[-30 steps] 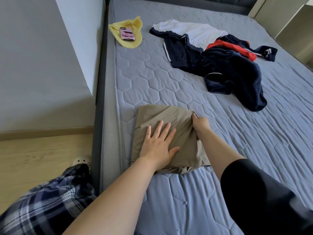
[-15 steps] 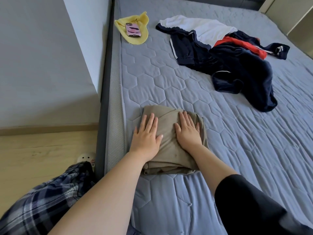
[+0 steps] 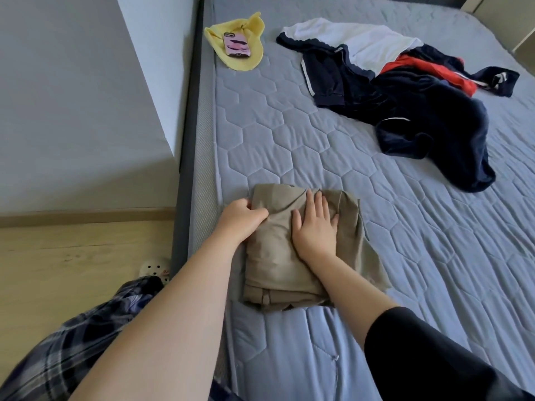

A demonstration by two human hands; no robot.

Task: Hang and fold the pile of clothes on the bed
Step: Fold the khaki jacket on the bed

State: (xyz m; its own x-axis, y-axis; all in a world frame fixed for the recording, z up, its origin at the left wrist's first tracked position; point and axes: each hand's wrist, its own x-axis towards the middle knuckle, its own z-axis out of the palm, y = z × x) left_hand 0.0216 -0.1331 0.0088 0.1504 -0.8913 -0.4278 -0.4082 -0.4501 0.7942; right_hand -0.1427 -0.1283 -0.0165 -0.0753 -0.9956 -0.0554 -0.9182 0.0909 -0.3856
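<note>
A folded khaki garment [image 3: 275, 264] lies near the left edge of the grey-blue quilted mattress [image 3: 318, 134]. My left hand [image 3: 241, 217] grips the garment's upper left edge, fingers curled round the fabric. My right hand [image 3: 315, 227] lies flat on top of the garment, fingers straight, pressing it down. A pile of clothes [image 3: 405, 91] in navy, white and red lies spread out at the far right of the bed.
A yellow cloth [image 3: 246, 57] with a pink-cased phone [image 3: 236, 44] on it lies at the bed's far left corner. A grey wall [image 3: 86, 111] and wooden floor [image 3: 72, 270] run along the left. A pale clog [image 3: 155, 269] stands by the bed frame.
My left hand went from pressing flat on the garment to gripping its upper left edge. My right hand stays flat on top. The garment's right side has loosened a little.
</note>
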